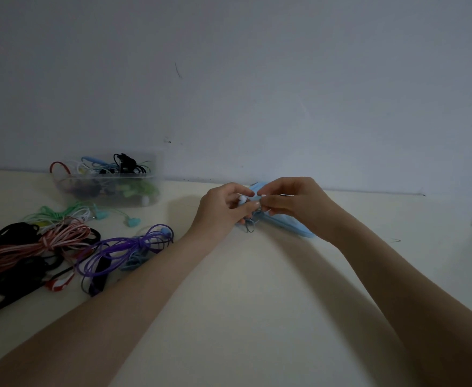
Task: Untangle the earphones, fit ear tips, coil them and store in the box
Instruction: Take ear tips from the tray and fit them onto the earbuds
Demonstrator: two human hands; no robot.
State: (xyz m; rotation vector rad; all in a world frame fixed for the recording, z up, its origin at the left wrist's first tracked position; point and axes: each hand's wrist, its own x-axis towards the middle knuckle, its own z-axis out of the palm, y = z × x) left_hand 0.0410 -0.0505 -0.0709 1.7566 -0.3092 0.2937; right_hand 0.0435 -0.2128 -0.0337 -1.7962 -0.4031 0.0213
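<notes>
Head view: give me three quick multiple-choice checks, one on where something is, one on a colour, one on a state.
1. Where is the clear plastic box?
A. far left, by the wall
B. under the right forearm
C. at the near table edge

2. What colour is the coiled cable nearest the left forearm?
A. yellow
B. purple
C. white

3. What are the left hand and right hand doing?
A. resting flat, apart
B. pinching small parts together
C. lifting the box

Answers: 1 A, it stands against the wall. 2 B, purple loops. 3 B, fingertips meet over a white earbud.
</notes>
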